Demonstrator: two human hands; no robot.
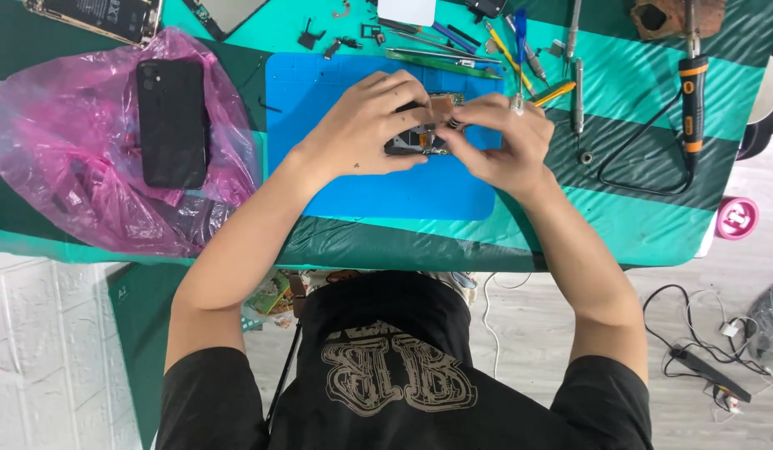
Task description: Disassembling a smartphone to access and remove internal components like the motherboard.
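Observation:
Both my hands meet over a blue work mat [361, 187] on the green striped table. My left hand [365, 125] curls around a small dark circuit part [413, 142], mostly hidden under my fingers. My right hand [503, 137] pinches the same part from the right, near a copper-coloured flex strip [441, 107]. A thin metal tool [517, 102] sticks up by my right fingers; whether that hand grips it is unclear.
A black phone [171, 121] lies on a pink plastic bag [78, 158] at left. Tweezers, screwdrivers [520, 37] and small parts lie behind the mat. A soldering iron [692, 92] with cable lies at right. A pink round tape roll [736, 218] sits at the table's right corner.

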